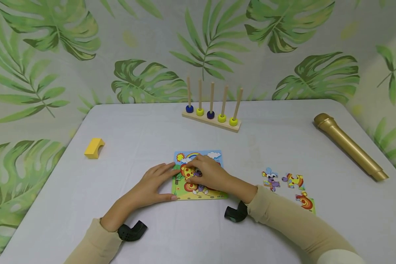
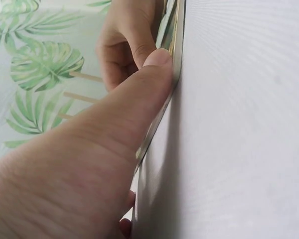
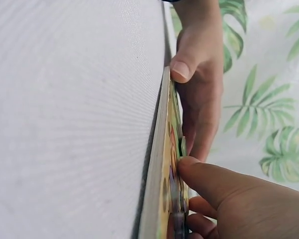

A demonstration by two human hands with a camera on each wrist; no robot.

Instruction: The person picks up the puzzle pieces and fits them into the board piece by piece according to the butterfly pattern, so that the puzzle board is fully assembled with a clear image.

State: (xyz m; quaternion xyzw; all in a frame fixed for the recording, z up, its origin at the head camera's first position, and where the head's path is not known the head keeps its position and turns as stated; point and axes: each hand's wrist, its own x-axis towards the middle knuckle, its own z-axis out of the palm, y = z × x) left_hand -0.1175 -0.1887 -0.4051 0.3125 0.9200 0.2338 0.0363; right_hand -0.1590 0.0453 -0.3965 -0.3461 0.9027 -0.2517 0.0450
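Observation:
A square picture puzzle board [image 1: 198,195] with a sun, a rainbow and cartoon figures lies at the middle of the table. My right hand [image 1: 211,174] is over it, thumb and fingertips pinching a puzzle piece [image 1: 187,171] with yellow and red colours, close over the picture. Part of the board is hidden under this hand. At the board's left side, my left hand [image 1: 150,187] is spread, its thumb touching the lower left corner and its fingertips along the left edge. In the right wrist view, one piece edge [image 3: 183,143] stands slightly proud of the board.
Loose puzzle pieces [image 1: 271,179] lie right of the board, near my right sleeve. Behind stands a wooden peg rack [image 1: 211,121] with blue and yellow rings. A gold microphone [image 1: 351,146] lies at the right, a yellow arch block [image 1: 94,148] at the left.

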